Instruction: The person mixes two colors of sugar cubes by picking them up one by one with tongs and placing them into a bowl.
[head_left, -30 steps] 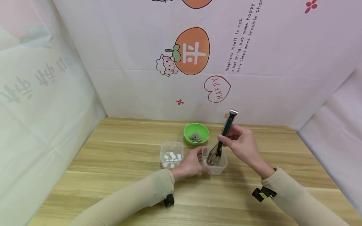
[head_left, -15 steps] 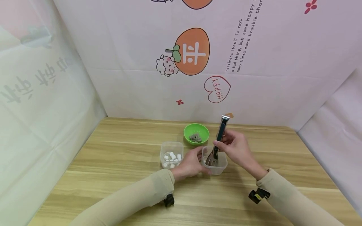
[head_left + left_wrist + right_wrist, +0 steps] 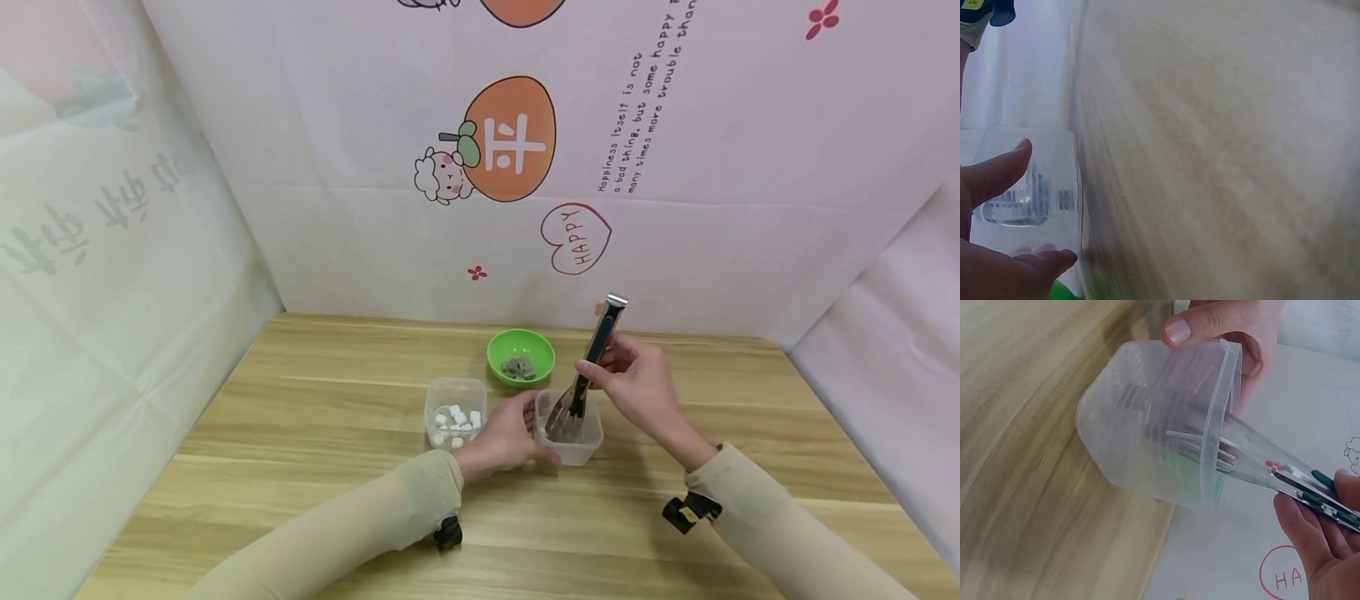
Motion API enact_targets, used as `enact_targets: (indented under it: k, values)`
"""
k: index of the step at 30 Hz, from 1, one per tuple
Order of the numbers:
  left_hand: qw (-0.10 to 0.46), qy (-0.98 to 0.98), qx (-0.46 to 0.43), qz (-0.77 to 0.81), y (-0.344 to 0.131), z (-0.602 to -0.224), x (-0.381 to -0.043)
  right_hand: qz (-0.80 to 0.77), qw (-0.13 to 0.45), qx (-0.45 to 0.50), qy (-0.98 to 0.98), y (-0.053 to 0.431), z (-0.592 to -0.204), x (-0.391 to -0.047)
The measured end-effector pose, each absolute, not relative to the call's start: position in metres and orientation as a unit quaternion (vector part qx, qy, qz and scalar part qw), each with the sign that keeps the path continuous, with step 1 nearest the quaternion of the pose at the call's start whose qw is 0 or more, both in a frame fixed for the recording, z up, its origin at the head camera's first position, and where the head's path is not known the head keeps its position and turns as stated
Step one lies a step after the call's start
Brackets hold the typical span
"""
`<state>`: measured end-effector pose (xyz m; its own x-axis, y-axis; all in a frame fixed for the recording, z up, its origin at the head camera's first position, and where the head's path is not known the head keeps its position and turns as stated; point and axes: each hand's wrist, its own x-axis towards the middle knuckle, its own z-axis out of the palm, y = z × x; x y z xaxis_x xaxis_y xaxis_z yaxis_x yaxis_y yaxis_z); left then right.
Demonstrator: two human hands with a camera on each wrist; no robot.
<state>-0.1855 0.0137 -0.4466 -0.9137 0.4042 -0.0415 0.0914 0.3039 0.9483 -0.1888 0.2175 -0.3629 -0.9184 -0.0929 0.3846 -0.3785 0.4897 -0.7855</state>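
The left hand [image 3: 504,440] holds the tub [image 3: 577,457] upright on the worktop [image 3: 300,400], its thumb and fingers on separate sides, while the right hand [image 3: 637,383] pinches the tongs [image 3: 600,340] between thumb and fingers, tilted, with their forked tips down inside the tub. Just beyond the left hand sits a green bowl [image 3: 521,339] with grey pieces [image 3: 517,367] in it, and to that hand's left stands a second container [image 3: 456,388] holding white pieces [image 3: 457,414].
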Motion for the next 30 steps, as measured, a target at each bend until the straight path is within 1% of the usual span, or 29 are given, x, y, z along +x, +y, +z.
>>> enact_targets:
  k: [6, 15, 24, 30]
  values:
    - [0.143, 0.793, 0.153, 0.572, 0.013, -0.446, -0.185, 0.485, 0.132, 0.140, -0.853, 0.214, -0.369, -0.187]
    - [0.141, 0.796, 0.155, 0.569, 0.014, -0.447, -0.185, 0.490, 0.155, 0.149, -0.845, 0.212, -0.375, -0.187]
    - [0.140, 0.802, 0.153, 0.560, 0.013, -0.447, -0.184, 0.499, 0.186, 0.141, -0.835, 0.219, -0.363, -0.189]
    - [0.141, 0.799, 0.153, 0.565, 0.013, -0.448, -0.184, 0.527, 0.186, 0.139, -0.818, 0.223, -0.351, -0.192]
